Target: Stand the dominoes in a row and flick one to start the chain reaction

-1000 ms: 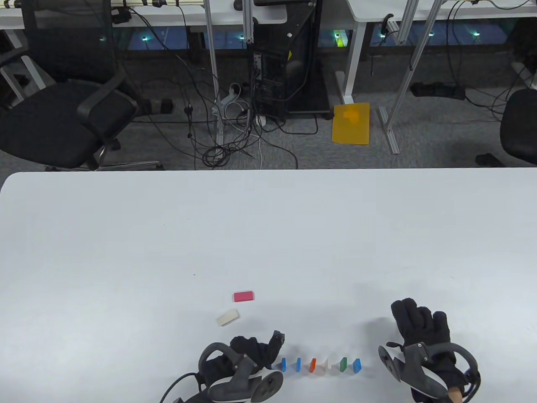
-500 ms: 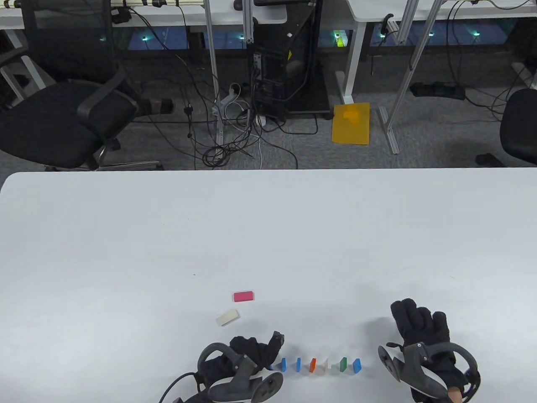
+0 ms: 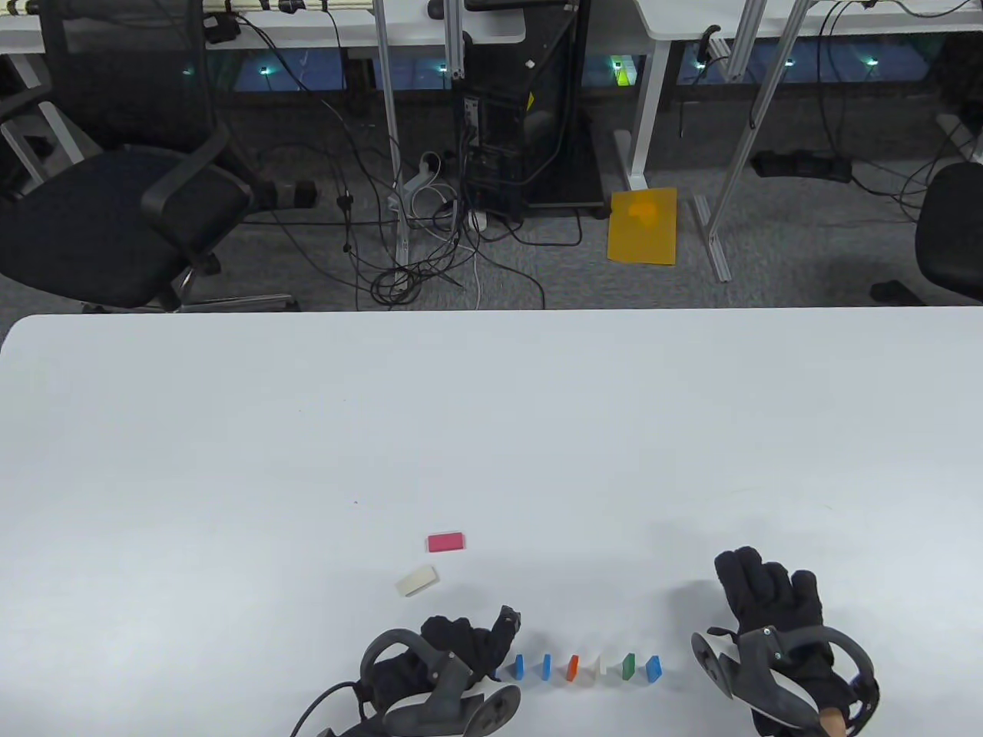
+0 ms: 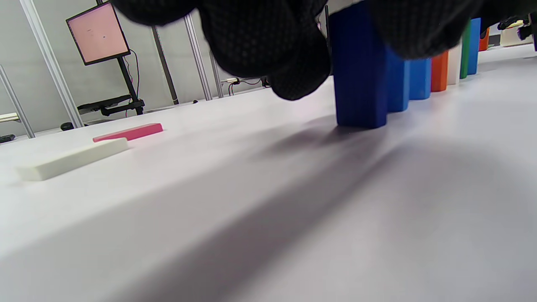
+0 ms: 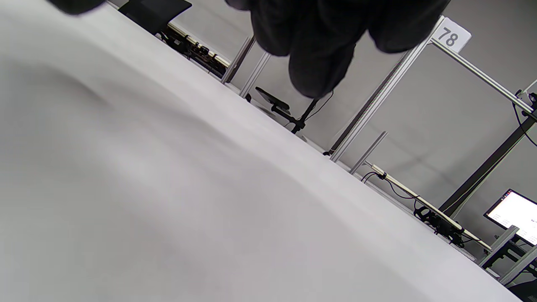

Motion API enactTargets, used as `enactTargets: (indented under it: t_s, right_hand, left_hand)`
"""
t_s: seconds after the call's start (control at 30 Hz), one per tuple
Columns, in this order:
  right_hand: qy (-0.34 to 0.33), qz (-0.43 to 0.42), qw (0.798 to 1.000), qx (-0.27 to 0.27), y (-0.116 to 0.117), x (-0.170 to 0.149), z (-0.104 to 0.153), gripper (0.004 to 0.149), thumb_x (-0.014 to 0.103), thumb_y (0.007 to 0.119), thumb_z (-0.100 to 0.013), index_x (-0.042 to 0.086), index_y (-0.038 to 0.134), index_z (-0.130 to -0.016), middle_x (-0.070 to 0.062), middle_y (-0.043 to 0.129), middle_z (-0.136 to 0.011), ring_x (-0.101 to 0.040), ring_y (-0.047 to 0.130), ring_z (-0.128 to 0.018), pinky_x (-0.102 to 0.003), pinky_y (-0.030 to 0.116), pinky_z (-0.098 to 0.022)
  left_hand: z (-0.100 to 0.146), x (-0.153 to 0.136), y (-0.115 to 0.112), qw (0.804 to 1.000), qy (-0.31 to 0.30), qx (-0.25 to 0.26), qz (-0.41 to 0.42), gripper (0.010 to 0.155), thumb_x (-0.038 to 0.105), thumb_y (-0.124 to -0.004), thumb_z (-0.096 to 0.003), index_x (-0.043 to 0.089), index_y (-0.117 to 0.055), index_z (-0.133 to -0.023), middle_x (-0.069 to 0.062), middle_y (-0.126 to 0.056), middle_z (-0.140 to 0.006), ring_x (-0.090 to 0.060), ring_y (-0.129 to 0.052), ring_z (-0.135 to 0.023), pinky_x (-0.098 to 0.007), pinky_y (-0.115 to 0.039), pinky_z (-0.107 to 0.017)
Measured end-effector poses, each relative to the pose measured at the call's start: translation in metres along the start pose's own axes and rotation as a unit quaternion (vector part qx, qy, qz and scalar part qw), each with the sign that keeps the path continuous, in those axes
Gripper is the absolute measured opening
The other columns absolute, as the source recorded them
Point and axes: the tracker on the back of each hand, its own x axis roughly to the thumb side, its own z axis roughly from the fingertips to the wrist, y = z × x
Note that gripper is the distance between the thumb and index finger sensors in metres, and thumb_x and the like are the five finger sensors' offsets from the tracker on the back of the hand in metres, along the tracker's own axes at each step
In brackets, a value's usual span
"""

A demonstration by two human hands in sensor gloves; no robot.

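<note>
Several dominoes stand in a row (image 3: 587, 667) near the table's front edge: blue, blue, orange (image 3: 572, 668), white, green (image 3: 629, 666), blue (image 3: 653, 668). My left hand (image 3: 495, 652) is at the row's left end. In the left wrist view its fingers (image 4: 293, 63) pinch the top of a dark blue domino (image 4: 358, 84) standing upright on the table, closest in line with the rest. A pink domino (image 3: 446, 543) and a cream domino (image 3: 416, 580) lie flat behind my left hand. My right hand (image 3: 756, 583) rests on the table right of the row, holding nothing.
The white table (image 3: 491, 430) stretches far beyond the dominoes. Past its far edge are office chairs (image 3: 115, 223), cables, a computer tower and a yellow sheet (image 3: 643, 226) on the floor.
</note>
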Motion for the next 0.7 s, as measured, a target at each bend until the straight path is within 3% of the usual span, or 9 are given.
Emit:
enactTargets:
  t_s: [0.57,0.7]
  right_hand:
    - [-0.004,0.001,1.000,0.002,-0.001,0.001,0.000,0.096,0.055,0.059,-0.031,0.006,0.026,-0.106,-0.020,0.046,-0.112,-0.040,0.075,-0.095,-0.064,0.055,-0.066]
    - [-0.003,0.002,1.000,0.001,-0.001,0.000,0.000,0.096,0.055,0.059,-0.031,0.006,0.026,-0.106,-0.021,0.046,-0.112,-0.041,0.074,-0.095,-0.064,0.055,-0.066]
  left_hand:
    - [0.000,0.002,0.001,1.000,0.003,-0.002,-0.019,0.083,0.061,-0.072,-0.0323,0.022,-0.060,-0.104,0.015,-0.093,-0.081,-0.003,-0.097,-0.050,-0.029,-0.081,-0.042]
    - [0.005,-0.007,0.014,1.000,0.015,0.015,-0.002,0.087,0.066,-0.068,-0.0311,0.023,-0.058,-0.106,0.012,-0.091,-0.087,-0.004,-0.097,-0.056,-0.029,-0.080,-0.044]
